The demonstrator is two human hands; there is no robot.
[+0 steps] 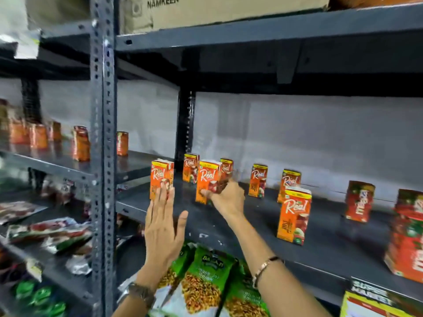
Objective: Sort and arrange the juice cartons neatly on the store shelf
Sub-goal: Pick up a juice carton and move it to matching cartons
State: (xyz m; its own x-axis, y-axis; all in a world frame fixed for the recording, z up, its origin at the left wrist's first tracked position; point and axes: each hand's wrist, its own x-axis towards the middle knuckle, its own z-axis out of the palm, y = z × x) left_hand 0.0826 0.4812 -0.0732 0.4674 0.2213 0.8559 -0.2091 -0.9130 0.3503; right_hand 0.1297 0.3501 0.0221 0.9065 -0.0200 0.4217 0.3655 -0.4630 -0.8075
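Several orange "Real" juice cartons stand scattered on the dark grey shelf (320,243). My right hand (227,197) grips one orange carton (207,179) near the shelf's left front. My left hand (163,227) is flat, fingers straight, with its fingertips touching the front of the leftmost carton (160,173). Two more cartons (190,167) stand just behind these. Others stand further right: one carton (258,179), another (289,180), and a nearer one (294,216) at the front. Red cartons (359,201) stand at the far right.
A perforated steel upright (103,133) stands left of my hands. Orange jars (80,143) line the left shelf. Green snack bags (206,282) lie on the shelf below. A "Namkeen" cardboard box (206,10) sits on the top shelf. A stack of red cartons (406,243) fills the right edge.
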